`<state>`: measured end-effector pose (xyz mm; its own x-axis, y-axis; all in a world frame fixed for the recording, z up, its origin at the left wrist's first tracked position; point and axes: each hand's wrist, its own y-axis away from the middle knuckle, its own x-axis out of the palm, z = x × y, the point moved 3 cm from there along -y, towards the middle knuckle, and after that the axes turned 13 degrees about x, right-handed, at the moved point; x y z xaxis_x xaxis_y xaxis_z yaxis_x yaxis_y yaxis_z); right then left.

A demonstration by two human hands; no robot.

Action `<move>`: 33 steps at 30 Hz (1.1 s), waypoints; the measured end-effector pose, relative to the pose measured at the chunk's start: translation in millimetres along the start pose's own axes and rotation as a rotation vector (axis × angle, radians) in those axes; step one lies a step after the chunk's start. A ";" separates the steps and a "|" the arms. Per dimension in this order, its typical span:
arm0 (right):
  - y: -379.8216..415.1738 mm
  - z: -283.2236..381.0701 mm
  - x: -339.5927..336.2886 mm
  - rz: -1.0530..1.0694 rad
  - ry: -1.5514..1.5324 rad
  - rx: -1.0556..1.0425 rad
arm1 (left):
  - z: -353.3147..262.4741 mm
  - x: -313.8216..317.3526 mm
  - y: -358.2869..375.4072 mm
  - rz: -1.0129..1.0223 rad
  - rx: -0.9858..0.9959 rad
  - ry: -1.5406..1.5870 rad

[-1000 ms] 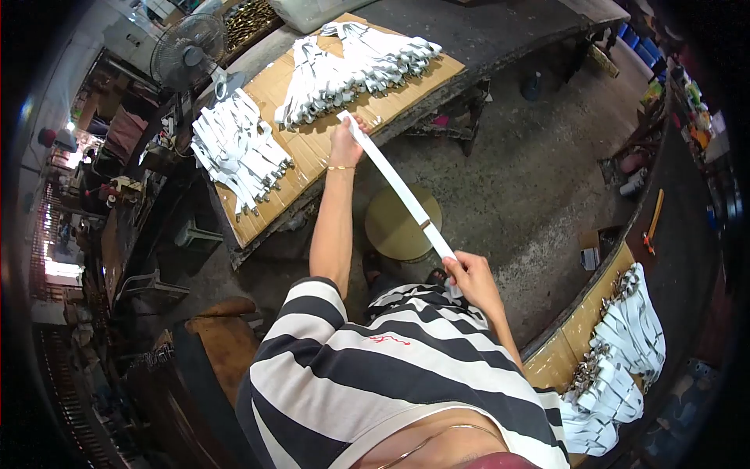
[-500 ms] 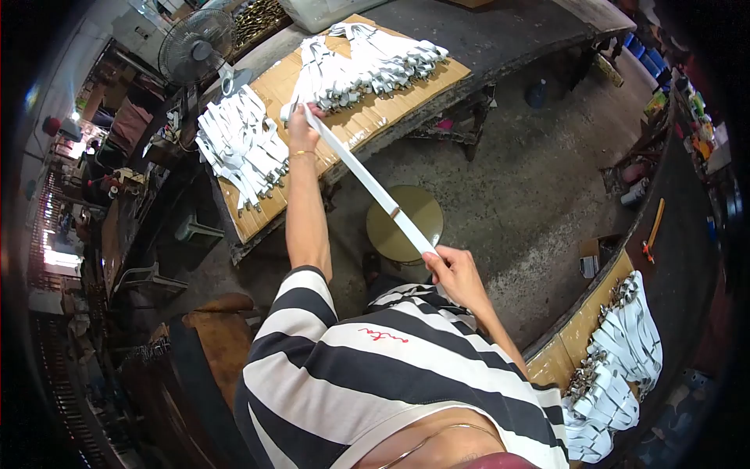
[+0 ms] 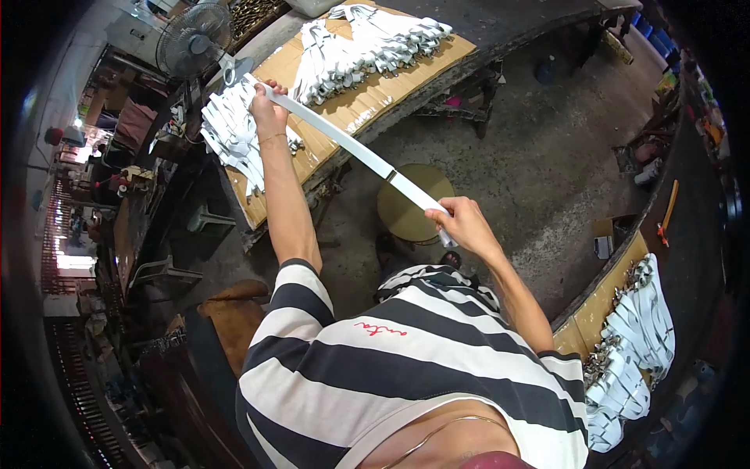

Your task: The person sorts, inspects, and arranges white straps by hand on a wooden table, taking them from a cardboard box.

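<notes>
A long white strap [image 3: 344,141] with a small metal piece near its middle is stretched between my two hands. My left hand [image 3: 269,102] is closed on its far end, above the left pile of white straps [image 3: 230,133] on the cardboard. My right hand [image 3: 465,223] pinches the near end, with a short folded part hanging below the fingers. More white straps with metal ends [image 3: 344,62] lie fanned out on the cardboard [image 3: 308,144] to the right of my left hand.
A round stool [image 3: 414,223] stands on the floor under the strap. At the right, a second table holds cardboard, piled white straps [image 3: 641,320] and an orange-handled tool [image 3: 668,211]. A fan [image 3: 195,43] stands at the upper left, and a brown chair [image 3: 234,320] at the lower left.
My left hand has moved left and slightly up, over the left pile. My right hand has risen a little and shifted right, and the strap between them now slants less steeply.
</notes>
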<state>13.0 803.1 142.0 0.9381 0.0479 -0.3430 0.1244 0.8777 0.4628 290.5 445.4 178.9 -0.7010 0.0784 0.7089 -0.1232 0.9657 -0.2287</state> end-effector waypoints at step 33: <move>228.9 91.5 -127.3 0.334 0.204 -0.655 | -281.0 -202.4 -183.8 -0.323 -0.011 -0.341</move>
<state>-48.4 954.3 366.5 0.8060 0.3920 -0.4436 -0.4324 0.9016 0.0110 652.4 321.6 265.0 -0.8187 -0.3108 0.4828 -0.3669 0.9300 -0.0234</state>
